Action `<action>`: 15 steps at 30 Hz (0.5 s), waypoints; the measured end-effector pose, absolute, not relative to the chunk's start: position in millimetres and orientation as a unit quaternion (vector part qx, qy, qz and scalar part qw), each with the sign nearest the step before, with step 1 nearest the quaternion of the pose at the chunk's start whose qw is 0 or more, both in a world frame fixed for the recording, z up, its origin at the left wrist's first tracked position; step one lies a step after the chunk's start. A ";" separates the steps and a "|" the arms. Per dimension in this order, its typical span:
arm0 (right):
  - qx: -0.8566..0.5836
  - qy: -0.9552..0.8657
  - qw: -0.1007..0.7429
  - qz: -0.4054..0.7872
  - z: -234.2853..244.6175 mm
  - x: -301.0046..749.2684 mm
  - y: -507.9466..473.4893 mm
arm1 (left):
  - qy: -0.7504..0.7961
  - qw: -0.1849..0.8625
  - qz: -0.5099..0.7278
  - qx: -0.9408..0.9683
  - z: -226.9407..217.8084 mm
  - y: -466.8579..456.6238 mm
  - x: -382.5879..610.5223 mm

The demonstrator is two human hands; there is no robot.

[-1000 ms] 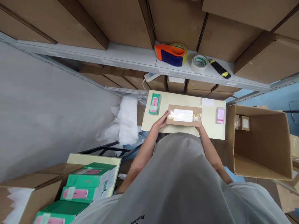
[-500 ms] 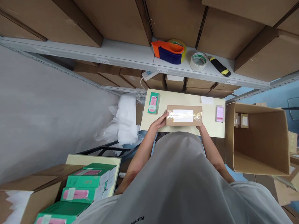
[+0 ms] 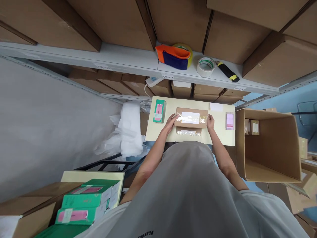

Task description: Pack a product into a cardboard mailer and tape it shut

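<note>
1. A small brown box (image 3: 191,117) sits on a pale yellow table (image 3: 223,137), right in front of the person.
2. The box has a white label on top and shiny clear tape across it.
3. The left hand (image 3: 172,121) is on the left end of the box. Its fingers curl onto that end and touch it.
4. The right hand (image 3: 210,121) is on the right end of the box. Its fingers press on that end too.
5. So the box lies between the two hands, and both hands hold it by its short ends.
6. The near side of the box, with a strip of tape, faces the person. I cannot tell if the box is lifted a bit or flat on the table.
7. A green and pink box (image 3: 158,111) stands on the table just left of the left hand, not touching it.
8. A small pink thing (image 3: 229,120) lies on the table to the right of the right hand.
9. A big open carton (image 3: 268,145) stands to the right of the table.
10. On the grey shelf (image 3: 123,58) above are an orange and blue tape gun (image 3: 173,56), a tape roll (image 3: 205,66) and a black and yellow knife (image 3: 226,72).
11. More green boxes (image 3: 86,201) sit in a carton at the lower left.
</note>
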State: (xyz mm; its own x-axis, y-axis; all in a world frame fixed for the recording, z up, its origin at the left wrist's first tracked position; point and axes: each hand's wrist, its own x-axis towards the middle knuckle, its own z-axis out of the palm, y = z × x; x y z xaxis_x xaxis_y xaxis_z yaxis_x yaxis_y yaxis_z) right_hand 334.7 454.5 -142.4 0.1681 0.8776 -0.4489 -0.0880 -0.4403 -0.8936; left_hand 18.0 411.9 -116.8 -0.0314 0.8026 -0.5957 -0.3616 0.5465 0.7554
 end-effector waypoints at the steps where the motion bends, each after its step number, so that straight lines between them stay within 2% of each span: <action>1: -0.647 -0.319 0.431 0.542 -136.6 336.3 456.5 | 0.587 0.657 0.434 0.189 -117.1 411.4 19.1; 7: -0.635 -0.464 0.392 0.478 -109.6 328.5 442.1 | 0.622 0.584 0.469 0.229 -114.1 405.0 23.7; 15: -0.651 -0.501 0.353 0.448 -115.1 315.8 407.2 | 0.671 0.562 0.410 0.259 -116.1 383.4 20.4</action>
